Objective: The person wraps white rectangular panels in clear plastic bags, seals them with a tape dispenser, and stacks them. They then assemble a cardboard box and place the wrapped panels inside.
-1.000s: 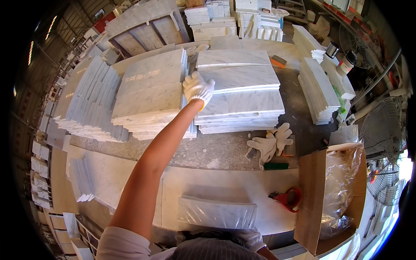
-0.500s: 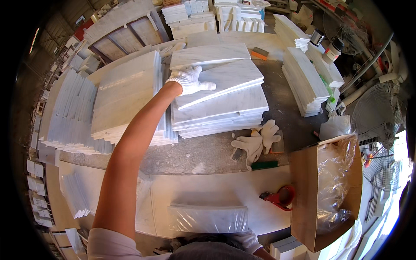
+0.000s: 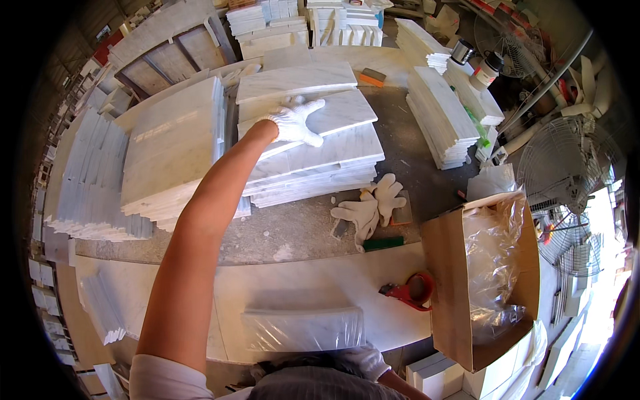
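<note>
My left hand, in a white glove, lies flat with fingers spread on the top slab of a stack of white marble slabs on the grey workbench. My left arm reaches out long from the lower edge. Left of that stack stands another stack of white slabs. My right hand is out of view. Near me on the white bench lies a slab wrapped in clear plastic.
A spare pair of white gloves lies on the bench beside a green marker. A red tape dispenser sits next to an open cardboard box lined with plastic. More tile stacks and a fan stand right.
My left hand has slid right across the top slab and spread its fingers; the view has shifted so the stacks sit lower and closer.
</note>
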{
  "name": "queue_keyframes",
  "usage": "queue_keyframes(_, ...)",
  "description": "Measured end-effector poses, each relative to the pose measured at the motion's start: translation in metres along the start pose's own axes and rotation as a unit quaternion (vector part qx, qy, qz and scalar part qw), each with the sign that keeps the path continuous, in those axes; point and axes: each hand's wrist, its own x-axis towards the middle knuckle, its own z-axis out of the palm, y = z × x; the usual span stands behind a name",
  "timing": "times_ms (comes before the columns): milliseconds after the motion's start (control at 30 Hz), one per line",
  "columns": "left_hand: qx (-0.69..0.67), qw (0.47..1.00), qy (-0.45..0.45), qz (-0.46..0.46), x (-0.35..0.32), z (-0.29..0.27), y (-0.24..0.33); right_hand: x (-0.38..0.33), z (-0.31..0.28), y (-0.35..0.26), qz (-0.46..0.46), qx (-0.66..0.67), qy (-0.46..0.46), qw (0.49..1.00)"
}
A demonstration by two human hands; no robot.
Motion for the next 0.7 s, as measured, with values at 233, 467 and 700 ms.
queue_keyframes(233, 0.004, 0.998, 0.059, -0.033, -0.036, 0.032, 0.019, -0.002, 0.002, 0.003, 0.002, -0.052, -0.024, 0.998)
queue_keyframes(467, -0.013, 0.998, 0.066, 0.019, -0.178, 0.089, 0.046, 0.004, -0.003, -0.010, 0.034, -0.024, 0.033, 0.999)
queue_keyframes(700, -0.035, 0.993, -0.024, 0.112, -0.349, 0.164, 0.064, 0.006, -0.011, -0.017, 0.018, 0.009, 0.057, 0.998)
